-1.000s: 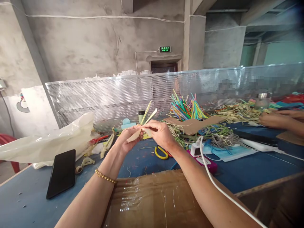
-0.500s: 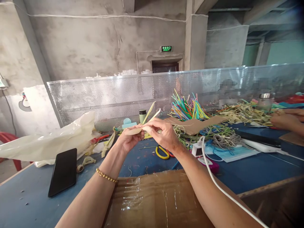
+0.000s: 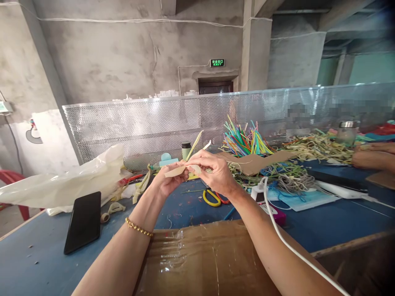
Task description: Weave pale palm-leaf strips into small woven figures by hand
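Pinching pale strips [image 3: 195, 144] between closed fingertips, the left hand [image 3: 166, 181] and right hand [image 3: 217, 172] meet above the desk [image 3: 182, 207], beyond the cardboard box [image 3: 203, 259] at its near edge. Two long ends slant up and rightward, toward the far edge, while a broad flap [image 3: 174, 172] points left, its tip dipping lower than half a second ago.

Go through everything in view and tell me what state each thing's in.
Left hand: pinching pale strips
Right hand: pinching them too
Pale strips: curved, held off the table
Scissors: lying down, blades hidden
Phone: flat, screen dark
Green bottle: upright, capped
Jar: upright, lid on
Exit sign: lit
Charger: cable apparently plugged in
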A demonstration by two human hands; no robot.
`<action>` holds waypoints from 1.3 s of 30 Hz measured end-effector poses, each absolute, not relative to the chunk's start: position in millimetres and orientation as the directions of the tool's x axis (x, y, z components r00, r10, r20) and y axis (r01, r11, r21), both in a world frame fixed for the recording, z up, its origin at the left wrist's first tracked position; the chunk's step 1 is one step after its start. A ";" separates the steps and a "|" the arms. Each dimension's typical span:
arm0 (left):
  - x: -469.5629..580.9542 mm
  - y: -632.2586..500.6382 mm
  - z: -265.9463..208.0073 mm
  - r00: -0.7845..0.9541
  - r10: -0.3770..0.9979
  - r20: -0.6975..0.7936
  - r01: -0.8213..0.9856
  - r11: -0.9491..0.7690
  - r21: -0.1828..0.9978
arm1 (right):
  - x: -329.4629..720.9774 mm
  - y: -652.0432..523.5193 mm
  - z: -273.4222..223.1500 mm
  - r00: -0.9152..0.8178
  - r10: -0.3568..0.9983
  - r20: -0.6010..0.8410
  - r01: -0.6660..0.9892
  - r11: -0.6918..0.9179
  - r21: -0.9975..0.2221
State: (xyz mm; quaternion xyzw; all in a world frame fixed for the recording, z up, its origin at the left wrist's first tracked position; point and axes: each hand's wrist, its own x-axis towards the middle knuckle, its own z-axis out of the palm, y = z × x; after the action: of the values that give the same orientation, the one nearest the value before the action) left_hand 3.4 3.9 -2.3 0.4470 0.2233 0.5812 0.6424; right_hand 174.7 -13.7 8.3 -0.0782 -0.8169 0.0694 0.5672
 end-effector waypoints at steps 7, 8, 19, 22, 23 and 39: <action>0.3 5.9 -4.2 0.265 0.934 0.241 -0.508 -0.078 0.858 | 172.7 -14.3 6.9 -0.377 0.269 0.886 0.078 0.963 -0.259; 0.2 6.5 -5.0 0.261 0.934 0.245 -0.509 -0.083 0.857 | 171.6 -13.1 5.5 -0.376 0.250 0.893 0.109 0.968 -0.225; 2.2 3.7 -4.7 0.322 0.900 0.292 -0.517 -0.091 0.851 | 169.0 -14.0 3.6 -0.295 0.193 0.936 0.235 0.964 -0.125; 2.2 2.7 -2.8 0.290 0.915 0.282 -0.539 -0.088 0.838 | 168.5 -14.3 4.5 -0.259 0.228 0.939 0.213 0.961 -0.174; 2.1 2.7 -2.7 0.280 0.918 0.281 -0.542 -0.090 0.836 | 168.4 -13.8 4.6 -0.268 0.229 0.936 0.210 0.962 -0.175; 2.3 5.3 -6.9 0.200 0.921 0.336 -0.486 -0.204 0.850 | 164.9 -12.8 -4.1 -0.461 0.112 0.880 0.539 0.824 0.177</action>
State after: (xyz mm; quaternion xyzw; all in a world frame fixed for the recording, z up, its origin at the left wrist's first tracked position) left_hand 2.3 5.3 -6.9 0.4994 0.2177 0.5940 0.5919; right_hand 164.9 -12.8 -4.1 -0.1973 -0.8253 -0.2220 0.4803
